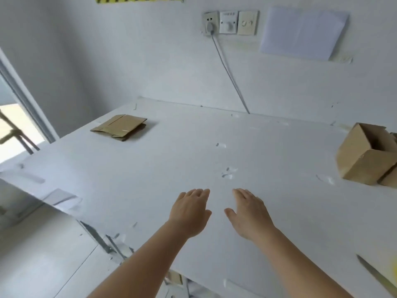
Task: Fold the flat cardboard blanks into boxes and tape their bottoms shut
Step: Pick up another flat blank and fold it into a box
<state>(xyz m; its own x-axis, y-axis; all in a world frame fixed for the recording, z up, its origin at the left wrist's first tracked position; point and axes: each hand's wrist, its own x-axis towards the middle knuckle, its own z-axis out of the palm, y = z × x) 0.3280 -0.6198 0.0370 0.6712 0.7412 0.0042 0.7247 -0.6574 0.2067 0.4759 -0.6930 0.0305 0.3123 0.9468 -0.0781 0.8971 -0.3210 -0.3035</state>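
task status: partly complete, as judged from the layout. one erected box [365, 155] stands at the right edge of the table [193, 151], open side up and flaps raised; whether its bottom is taped cannot be told from this view. the corner of a second cardboard piece [390, 179] shows just beside it, touching or nearly touching, cut off by the frame edge. a small stack of flat cardboard blanks [120, 126] lies at the far left of the table, well apart from the box, not yet folded. remaining work: erect these blanks and tape their bottoms.

no tape roll is clearly visible. a thin blade-like tool [373, 274] lies at the near right edge; its type cannot be confirmed.

hands: the left hand [189, 211] and right hand [247, 214] are extended palm down over the bare middle of the table, near each other but apart. fingers are straight and loosely spread; both hands are released and grasp nothing. whether the palms touch the table surface or hover just above it cannot be told. the blanks lie ahead and to the left of the left hand, out of contact.
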